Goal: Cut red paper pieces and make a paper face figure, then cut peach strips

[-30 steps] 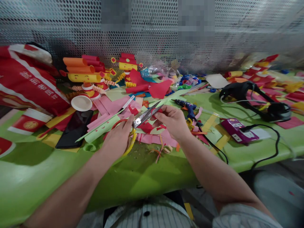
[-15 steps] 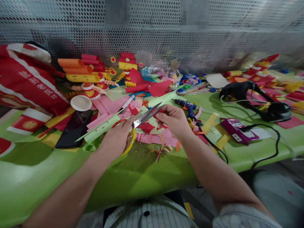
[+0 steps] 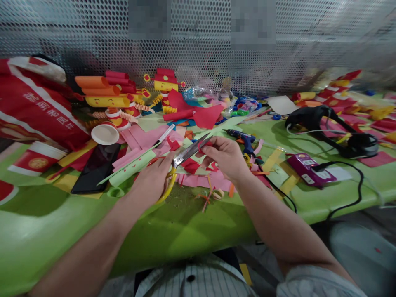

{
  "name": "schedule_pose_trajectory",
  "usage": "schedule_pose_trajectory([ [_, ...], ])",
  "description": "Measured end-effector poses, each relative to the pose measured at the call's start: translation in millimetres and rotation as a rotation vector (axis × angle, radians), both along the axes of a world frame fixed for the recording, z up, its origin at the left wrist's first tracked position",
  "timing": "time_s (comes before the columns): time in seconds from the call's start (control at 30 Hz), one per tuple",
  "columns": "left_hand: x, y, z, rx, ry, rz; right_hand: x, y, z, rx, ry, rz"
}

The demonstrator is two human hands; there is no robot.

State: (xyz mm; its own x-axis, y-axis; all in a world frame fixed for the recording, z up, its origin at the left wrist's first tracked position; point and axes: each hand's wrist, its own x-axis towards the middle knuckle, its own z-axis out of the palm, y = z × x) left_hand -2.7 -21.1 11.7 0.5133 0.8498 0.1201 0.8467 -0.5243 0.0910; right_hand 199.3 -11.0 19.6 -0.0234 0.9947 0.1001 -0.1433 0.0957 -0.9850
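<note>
My left hand (image 3: 154,177) is closed round the yellow handles of a pair of scissors (image 3: 183,156), whose metal blades point up and to the right. At the blades' far half, my right hand (image 3: 225,154) pinches a small piece of red paper (image 3: 202,144), which curls against the metal. Under the hands lie red and pink paper scraps (image 3: 198,180). Close on the left is a light green paper roll (image 3: 133,168) with a small face drawn on it. Past my right hand a blue glue gun (image 3: 246,140) rests on the table.
On the left are a black phone (image 3: 95,169), a paper cup (image 3: 37,159) and a red bag (image 3: 40,103). Paper figures (image 3: 107,102) stand behind. To the right lie a purple power strip (image 3: 311,169) with a cable and a black headset-like device (image 3: 331,130). A perforated metal screen (image 3: 198,45) closes the back.
Both hands stay in nearly the same place. The red paper at the blades has shifted slightly, and the view has moved a touch.
</note>
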Motion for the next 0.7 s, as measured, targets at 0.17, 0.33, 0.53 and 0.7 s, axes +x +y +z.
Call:
schedule_pose_trajectory([
  [0.17, -2.8, 3.1, -4.8, -0.056, -0.083, -0.055, 2.2, 1.0, 0.4, -0.005, -0.036, 0.016],
  [0.33, -6.1, 4.8, -8.8, -0.069, -0.179, -0.104, 3.9, 2.0, -0.7, -0.009, -0.089, 0.055],
  [0.53, -4.9, 4.4, -8.0, -0.074, -0.131, -0.09, 5.2, 1.3, 2.1, -0.038, -0.143, 0.088],
  [0.7, -2.0, 2.8, 0.8, -0.106, -0.034, -0.052, 7.5, -0.2, 6.3, -0.054, -0.179, 0.103],
])
